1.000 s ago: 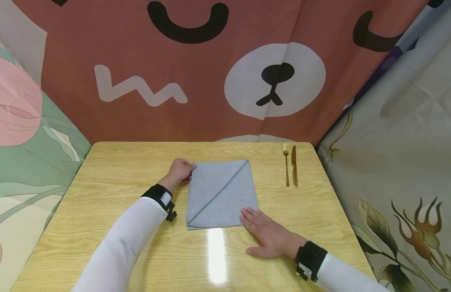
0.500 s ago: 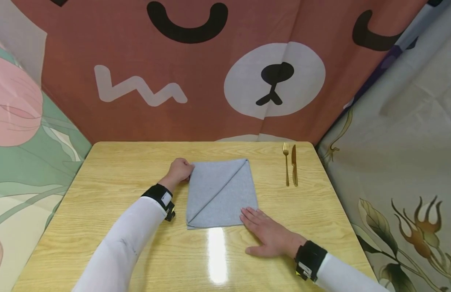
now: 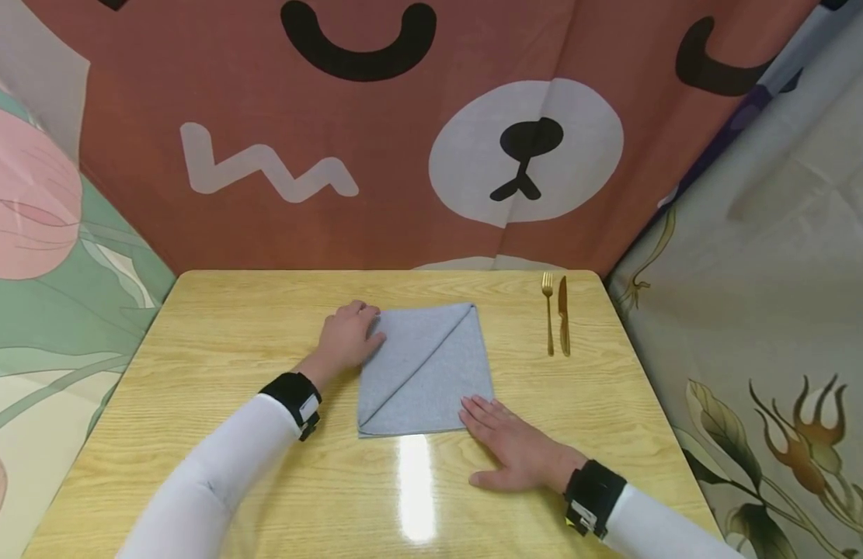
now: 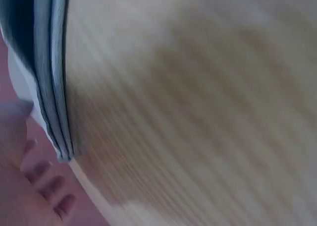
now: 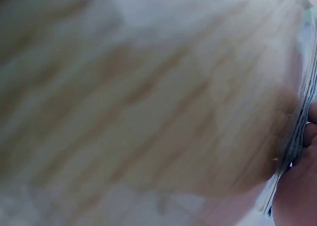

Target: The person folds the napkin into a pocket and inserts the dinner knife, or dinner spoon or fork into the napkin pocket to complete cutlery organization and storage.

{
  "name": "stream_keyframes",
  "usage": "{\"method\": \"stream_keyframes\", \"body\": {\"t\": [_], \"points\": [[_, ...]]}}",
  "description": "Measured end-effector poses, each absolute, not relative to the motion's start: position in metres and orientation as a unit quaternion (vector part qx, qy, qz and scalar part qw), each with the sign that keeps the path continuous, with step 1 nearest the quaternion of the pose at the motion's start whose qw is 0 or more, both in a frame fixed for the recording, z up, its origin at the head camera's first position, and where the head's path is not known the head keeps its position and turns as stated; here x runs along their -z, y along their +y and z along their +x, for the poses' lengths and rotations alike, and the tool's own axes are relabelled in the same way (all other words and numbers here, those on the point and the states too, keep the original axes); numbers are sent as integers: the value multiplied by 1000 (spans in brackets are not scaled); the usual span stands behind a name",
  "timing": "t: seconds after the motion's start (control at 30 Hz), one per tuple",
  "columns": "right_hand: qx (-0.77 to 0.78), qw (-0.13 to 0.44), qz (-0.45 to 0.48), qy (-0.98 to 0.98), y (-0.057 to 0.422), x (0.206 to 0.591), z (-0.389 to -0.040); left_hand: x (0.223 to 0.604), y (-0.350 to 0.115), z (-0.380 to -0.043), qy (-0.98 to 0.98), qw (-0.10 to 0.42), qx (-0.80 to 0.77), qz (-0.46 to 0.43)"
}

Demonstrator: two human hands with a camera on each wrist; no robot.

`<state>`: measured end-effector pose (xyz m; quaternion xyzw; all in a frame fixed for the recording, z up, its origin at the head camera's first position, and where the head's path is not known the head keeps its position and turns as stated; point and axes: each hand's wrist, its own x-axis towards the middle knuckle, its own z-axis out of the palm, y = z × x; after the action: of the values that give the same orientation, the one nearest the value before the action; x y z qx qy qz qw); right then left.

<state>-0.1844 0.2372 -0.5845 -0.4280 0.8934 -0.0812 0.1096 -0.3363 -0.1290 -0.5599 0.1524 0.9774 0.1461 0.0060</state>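
Note:
A grey-blue cloth napkin lies folded into a square, with a diagonal fold line across its top. At its far left corner is my left hand, its fingers loosely extended and its thumb over the cloth's edge. My right hand lies flat, with its fingertips on the near right corner and the thumb spread on the table. In the left wrist view the napkin's stacked layers show edge-on beside part of the left hand. The right wrist view catches the layered edge beside the right hand's fingers.
A gold fork and a gold knife lie side by side at the far right of the wooden table. Printed fabric hangs behind the table and along both sides. A bright light reflection falls on the tabletop in front of the napkin.
My left hand has let go of the napkin's far left corner, and its fingers have straightened out there. The right hand has stayed in place.

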Motion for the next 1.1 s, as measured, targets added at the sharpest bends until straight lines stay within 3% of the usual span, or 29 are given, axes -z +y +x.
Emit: {"method": "stream_keyframes", "body": {"t": [0.17, 0.3, 0.73, 0.97, 1.1], "points": [[87, 113, -428, 892, 237, 583, -185, 564, -137, -310, 951, 50, -83, 293], [87, 114, -428, 892, 236, 582, -184, 566, -148, -287, 936, 90, -62, 335], [88, 134, -417, 895, 234, 577, -184, 568, -161, -264, 927, 144, -73, 340], [95, 183, -389, 898, 213, 544, -200, 574, -162, -264, 924, 136, -89, 347], [98, 172, -391, 899, 184, 529, -218, 574, -162, -264, 924, 129, -84, 350]]}}
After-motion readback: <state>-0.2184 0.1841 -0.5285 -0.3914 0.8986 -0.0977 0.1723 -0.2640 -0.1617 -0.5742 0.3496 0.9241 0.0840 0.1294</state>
